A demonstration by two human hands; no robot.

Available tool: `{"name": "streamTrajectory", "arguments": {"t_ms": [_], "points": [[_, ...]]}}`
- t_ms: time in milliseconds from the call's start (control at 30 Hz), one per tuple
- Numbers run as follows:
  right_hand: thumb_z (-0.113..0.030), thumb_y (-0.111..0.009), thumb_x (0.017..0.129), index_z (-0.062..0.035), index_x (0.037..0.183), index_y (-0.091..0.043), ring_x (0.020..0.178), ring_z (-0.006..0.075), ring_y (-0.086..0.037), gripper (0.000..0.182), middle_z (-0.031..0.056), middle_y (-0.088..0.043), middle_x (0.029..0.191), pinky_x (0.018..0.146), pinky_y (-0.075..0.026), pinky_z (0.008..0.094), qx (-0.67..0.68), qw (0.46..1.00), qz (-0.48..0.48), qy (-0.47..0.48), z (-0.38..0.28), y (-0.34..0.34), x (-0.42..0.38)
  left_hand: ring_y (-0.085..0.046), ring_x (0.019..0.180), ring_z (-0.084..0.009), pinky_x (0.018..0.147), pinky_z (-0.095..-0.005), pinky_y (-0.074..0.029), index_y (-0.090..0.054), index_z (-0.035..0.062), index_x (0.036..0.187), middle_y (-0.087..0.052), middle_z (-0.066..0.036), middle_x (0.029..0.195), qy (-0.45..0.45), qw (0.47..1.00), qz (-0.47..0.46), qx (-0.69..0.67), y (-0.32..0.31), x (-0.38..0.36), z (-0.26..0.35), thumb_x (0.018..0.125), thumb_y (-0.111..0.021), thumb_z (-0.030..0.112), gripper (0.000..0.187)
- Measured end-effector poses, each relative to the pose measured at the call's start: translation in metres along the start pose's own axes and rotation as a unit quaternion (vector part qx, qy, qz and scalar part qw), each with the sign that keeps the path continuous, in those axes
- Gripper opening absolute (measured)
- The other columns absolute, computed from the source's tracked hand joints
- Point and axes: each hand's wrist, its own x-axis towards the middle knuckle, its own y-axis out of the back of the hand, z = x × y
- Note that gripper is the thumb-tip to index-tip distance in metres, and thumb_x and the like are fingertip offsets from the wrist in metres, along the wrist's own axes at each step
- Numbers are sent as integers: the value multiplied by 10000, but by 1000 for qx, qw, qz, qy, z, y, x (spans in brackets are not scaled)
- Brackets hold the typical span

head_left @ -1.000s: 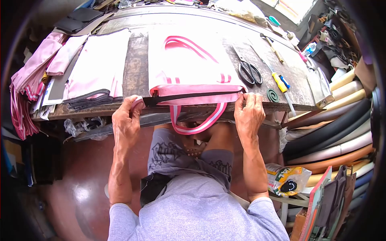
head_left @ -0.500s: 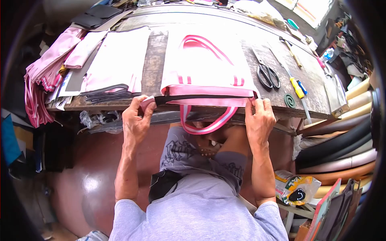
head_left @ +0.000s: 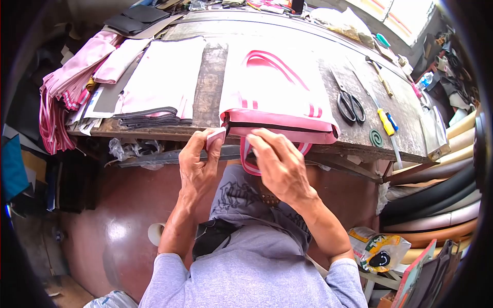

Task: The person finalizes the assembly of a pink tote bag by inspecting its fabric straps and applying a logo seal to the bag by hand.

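Observation:
A white and pink bag (head_left: 285, 95) lies on the workbench (head_left: 210, 72), its pink edge with a black zipper (head_left: 292, 128) facing me. My left hand (head_left: 196, 164) pinches a small pale pink tab (head_left: 217, 136) at the bag's left corner, beside the zipper's end. In front of the zipper, my right hand (head_left: 282, 167) reaches leftward with fingers stretched and slightly bent; its thumb is hidden. A pink-and-white strap handle (head_left: 250, 164) hangs below the bench edge, partly behind that hand. Another such handle (head_left: 280, 66) lies on top of the bag.
Black-handled scissors (head_left: 350, 105), a yellow-handled screwdriver (head_left: 385, 122), a hammer (head_left: 380, 77) and a green coil (head_left: 376, 137) lie to the right. White panels with dark edges (head_left: 162, 77) and pink strips (head_left: 56, 123) are stacked left. Material rolls (head_left: 431, 195) stand at far right.
My right hand has left the bag's right corner and moved left to mid-zipper. My left hand, still pinching the tab, has shifted right toward the bag; the zipper end is no longer stretched out leftward.

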Motion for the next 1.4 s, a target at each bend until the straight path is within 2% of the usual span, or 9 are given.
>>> {"name": "streamTrajectory", "arguments": {"t_ms": [100, 333, 467, 633, 767, 900, 1000, 1300, 1400], "points": [[36, -636, 806, 23, 1221, -580, 968, 336, -641, 419, 164, -607, 1127, 846, -542, 397, 73, 996, -39, -35, 0, -18, 24, -631, 826, -199, 765, -295, -494, -664, 3, 1113, -652, -119, 923, -26, 999, -28, 11, 9, 0, 1, 937, -634, 40, 183], [10, -638, 844, -35, 1212, -628, 904, 304, -654, 371, 132, -565, 1096, 753, -562, 391, 65, 986, -132, -74, 8, -33, 29, -548, 901, -92, 811, -240, -436, -658, -3, 1116, -605, -21, 957, 39, 986, -95, -129, 13, 0, -13, 982, -614, 64, 156], [0, -650, 869, -47, 1167, -655, 861, 286, -644, 301, 124, -563, 1062, 732, -554, 390, 141, 980, -120, -68, 15, -33, 25, -579, 953, -110, 865, -261, -453, -657, -6, 1121, -621, -38, 999, 43, 977, -136, -155, 13, 4, -19, 986, -629, 98, 173], [-25, -680, 870, -37, 1104, -651, 843, 305, -625, 236, 121, -577, 954, 724, -525, 403, 131, 978, -149, -66, 17, -24, 28, -655, 915, -265, 798, -365, -549, -663, 46, 1177, -606, -125, 1053, -64, 996, -62, 12, 10, 11, -15, 753, -522, -156, 491], [-69, -709, 873, -34, 1077, -647, 829, 312, -617, 217, 118, -578, 952, 715, -516, 409, 139, 975, -161, -63, 20, -22, 31, -632, 879, -276, 760, -354, -545, -699, 126, 1135, -576, -107, 1036, -145, 985, -92, -12, 10, 24, -33, 740, -601, -141, 487], [-100, -718, 878, -21, 1049, -637, 819, 321, -615, 204, 123, -587, 927, 704, -508, 404, 163, 974, -150, -54, 25, -24, 29, -577, 771, -241, 674, -350, -514, -706, 170, 1131, -528, -88, 995, -177, 969, -91, 149, 11, 33, -32, 776, -651, -77, 436], [-135, -724, 883, -8, 1020, -627, 812, 321, -615, 210, 128, -594, 909, 689, -504, 393, 152, 979, -122, -68, 29, -30, 23, -578, 806, -247, 699, -354, -509, -699, 152, 1115, -532, -91, 1019, -207, 950, -73, 223, 11, 34, -32, 763, -684, -60, 412], [-126, -748, 836, 11, 922, -589, 691, 287, -620, 227, 138, -611, 816, 640, -508, 395, 150, 969, -101, -168, 21, -34, 27, -608, 893, -285, 756, -384, -519, -623, 84, 1057, -566, -88, 1027, -258, 936, -67, 231, 12, 41, -42, 729, -751, -21, 367], [-111, -755, 818, 4, 907, -587, 678, 290, -624, 223, 132, -611, 793, 634, -507, 384, 93, 982, -54, -157, 18, -43, 27, -633, 897, -289, 746, -386, -536, -575, 58, 1036, -579, -104, 1028, -221, 969, -32, 111, 4, 40, -49, 731, -737, -65, 367]]}}
